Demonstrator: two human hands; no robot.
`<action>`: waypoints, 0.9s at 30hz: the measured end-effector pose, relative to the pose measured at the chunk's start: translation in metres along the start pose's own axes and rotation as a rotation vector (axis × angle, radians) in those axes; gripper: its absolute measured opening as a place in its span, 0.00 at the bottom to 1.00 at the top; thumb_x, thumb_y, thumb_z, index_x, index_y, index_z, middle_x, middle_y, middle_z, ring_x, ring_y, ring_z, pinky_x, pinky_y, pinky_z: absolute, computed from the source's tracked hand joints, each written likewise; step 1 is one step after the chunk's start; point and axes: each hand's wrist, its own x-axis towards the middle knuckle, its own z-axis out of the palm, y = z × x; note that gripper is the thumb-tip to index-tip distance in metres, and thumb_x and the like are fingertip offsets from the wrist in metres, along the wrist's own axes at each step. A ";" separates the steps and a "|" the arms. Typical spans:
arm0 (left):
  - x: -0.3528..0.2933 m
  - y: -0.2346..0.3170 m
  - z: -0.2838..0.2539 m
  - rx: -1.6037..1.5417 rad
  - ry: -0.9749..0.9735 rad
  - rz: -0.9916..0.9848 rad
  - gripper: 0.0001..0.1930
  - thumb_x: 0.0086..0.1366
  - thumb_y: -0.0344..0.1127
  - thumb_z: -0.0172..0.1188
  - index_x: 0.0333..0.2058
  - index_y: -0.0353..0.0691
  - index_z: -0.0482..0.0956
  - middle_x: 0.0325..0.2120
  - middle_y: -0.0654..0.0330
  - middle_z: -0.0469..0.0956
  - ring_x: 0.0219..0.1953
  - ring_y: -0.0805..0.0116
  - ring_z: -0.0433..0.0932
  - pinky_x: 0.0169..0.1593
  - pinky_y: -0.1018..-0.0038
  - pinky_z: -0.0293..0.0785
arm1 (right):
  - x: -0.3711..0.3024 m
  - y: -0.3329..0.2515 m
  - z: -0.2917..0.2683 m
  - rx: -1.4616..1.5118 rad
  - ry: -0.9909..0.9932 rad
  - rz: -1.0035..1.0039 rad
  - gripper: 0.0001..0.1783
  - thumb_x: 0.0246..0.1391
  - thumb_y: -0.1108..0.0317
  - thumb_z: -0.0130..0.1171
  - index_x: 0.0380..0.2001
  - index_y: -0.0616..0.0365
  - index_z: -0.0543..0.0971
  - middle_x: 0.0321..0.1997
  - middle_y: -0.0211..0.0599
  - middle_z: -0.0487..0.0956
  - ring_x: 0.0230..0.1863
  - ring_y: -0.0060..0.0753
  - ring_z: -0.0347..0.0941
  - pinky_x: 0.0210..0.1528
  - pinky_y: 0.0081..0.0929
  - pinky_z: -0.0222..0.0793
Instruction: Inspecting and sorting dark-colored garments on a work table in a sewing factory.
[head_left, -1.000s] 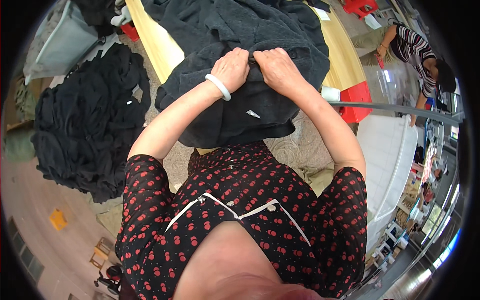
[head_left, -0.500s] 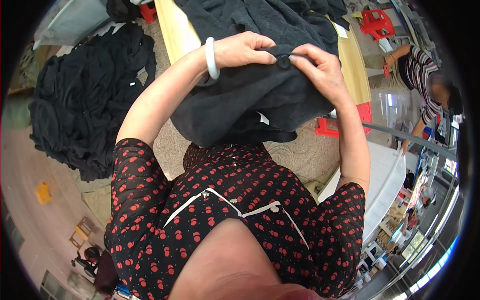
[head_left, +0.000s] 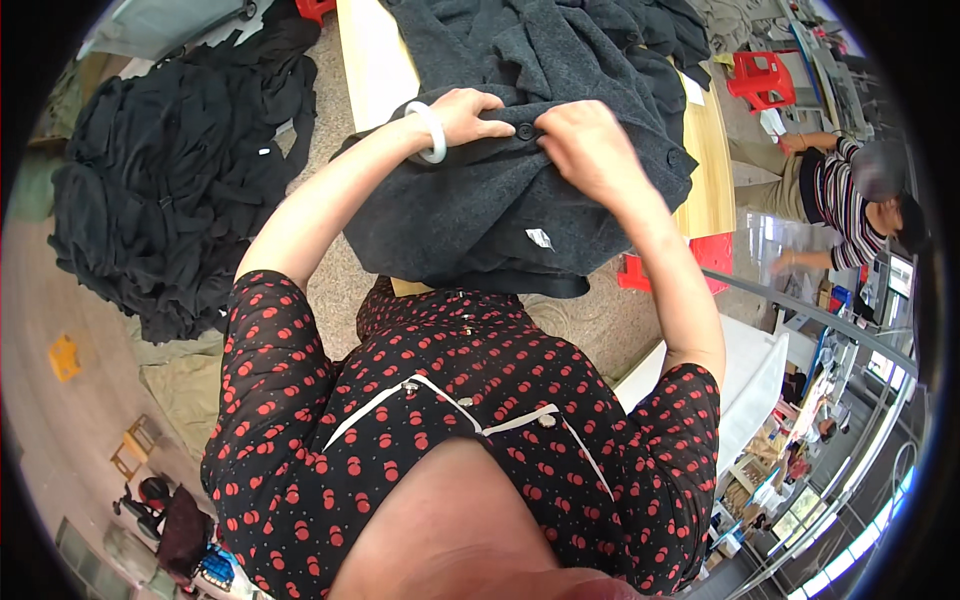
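A dark grey coat (head_left: 450,215) is draped over the table in front of me, its buttoned edge running across between my hands. A round dark button (head_left: 525,131) shows in the gap between them, and a second button (head_left: 675,157) sits farther right on the same edge. My left hand (head_left: 467,116), with a pale bangle (head_left: 432,132) at the wrist, is closed on the edge left of the first button. Close on that button's right, my right hand (head_left: 590,148) is closed on the cloth, slightly blurred, its fingertips partly hidden. A white label (head_left: 540,238) lies on the coat below.
The wooden table (head_left: 712,165) shows at both sides of the coat. A large heap of black garments (head_left: 180,190) lies on the floor at left. Red stools (head_left: 762,80) stand at right, near a co-worker in a striped top (head_left: 845,200) and a white bin (head_left: 750,375).
Both hands and the held button have shifted left, the right hand farther. A second button has come into sight at right. The co-worker's arms have moved.
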 end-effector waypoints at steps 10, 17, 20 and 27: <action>0.011 0.002 0.031 0.106 0.115 0.158 0.16 0.49 0.39 0.60 0.33 0.33 0.75 0.30 0.48 0.75 0.35 0.50 0.73 0.40 0.66 0.68 | -0.009 -0.016 0.037 -0.215 -0.287 0.048 0.09 0.43 0.70 0.47 0.23 0.54 0.78 0.27 0.34 0.74 0.35 0.32 0.68 0.41 0.28 0.58; 0.005 0.019 0.023 -0.003 0.263 0.153 0.12 0.53 0.36 0.55 0.33 0.33 0.75 0.30 0.48 0.75 0.35 0.54 0.74 0.40 0.69 0.69 | -0.008 -0.018 0.024 -0.135 -0.016 0.030 0.08 0.40 0.74 0.50 0.27 0.56 0.75 0.23 0.35 0.70 0.32 0.33 0.68 0.36 0.27 0.60; 0.004 0.020 0.020 -0.163 0.227 0.092 0.13 0.55 0.35 0.53 0.35 0.31 0.74 0.30 0.50 0.77 0.34 0.66 0.76 0.40 0.75 0.68 | -0.006 -0.022 0.025 -0.055 0.108 0.051 0.07 0.41 0.74 0.50 0.28 0.57 0.73 0.22 0.35 0.69 0.31 0.35 0.68 0.36 0.30 0.61; 0.000 0.022 0.024 -0.542 0.073 -0.111 0.12 0.57 0.36 0.52 0.34 0.33 0.75 0.27 0.65 0.76 0.31 0.80 0.71 0.38 0.82 0.67 | -0.008 -0.021 0.031 0.112 0.146 0.160 0.06 0.40 0.73 0.51 0.27 0.59 0.71 0.24 0.40 0.72 0.32 0.39 0.70 0.37 0.33 0.62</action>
